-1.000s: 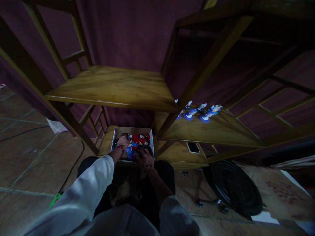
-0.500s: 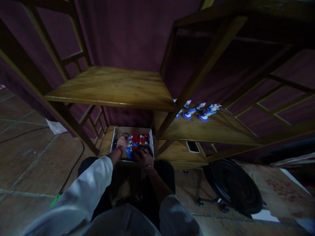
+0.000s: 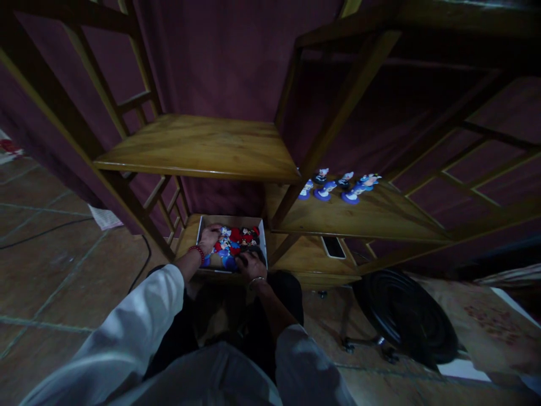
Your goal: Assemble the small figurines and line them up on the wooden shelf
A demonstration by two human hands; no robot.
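A shallow white-edged box [image 3: 264,239] rests on the low shelf in front of my knees. Inside it lie several small figurines [image 3: 231,241] in red, blue, white and black, close together. My left hand [image 3: 208,239] reaches in at the left side, its fingers bent against a white-and-blue figurine [image 3: 224,231]. At the front right of the box, my right hand [image 3: 252,266] has curled fingers over dark pieces. What lies under those fingers is too dim and covered to make out.
Several purple-based figurines [image 3: 325,190] stand on the right shelf [image 3: 372,220]. Below lies a phone [image 3: 333,247]. A wooden shelf board [image 3: 198,144] overhangs the box. A round black stool [image 3: 406,316] stands right, and a cable [image 3: 146,256] runs along the floor at left.
My left hand has shifted towards the box's back left, uncovering more blue and red figurines. My right hand stays at the front right. The whole view has shifted slightly.
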